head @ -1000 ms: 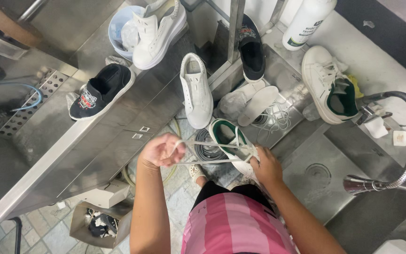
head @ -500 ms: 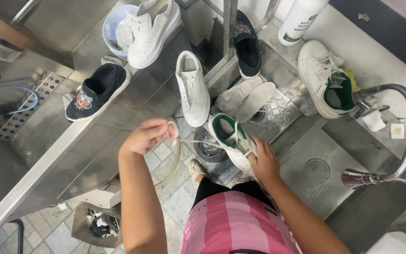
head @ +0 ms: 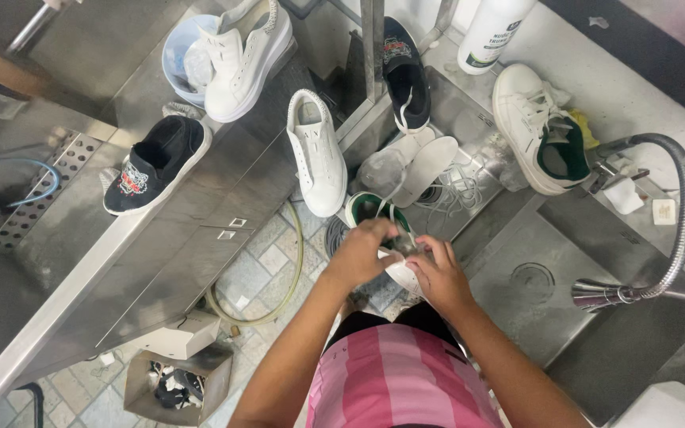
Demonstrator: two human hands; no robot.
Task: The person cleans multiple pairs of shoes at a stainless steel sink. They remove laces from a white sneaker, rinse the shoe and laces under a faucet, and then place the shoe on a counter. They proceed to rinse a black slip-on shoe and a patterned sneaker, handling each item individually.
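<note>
Shiny metal desk [head: 160, 238] and sink [head: 564, 317] fill the room. Both hands meet over a white shoe with green lining [head: 374, 218], just above the floor gap. Left hand [head: 362, 254] pinches its white lace [head: 394, 186], right hand [head: 438, 273] grips the shoe's side. Around them sit more shoes (one white [head: 315, 154], one black [head: 152, 162]), then a bent silver tap hose [head: 679, 214].
</note>
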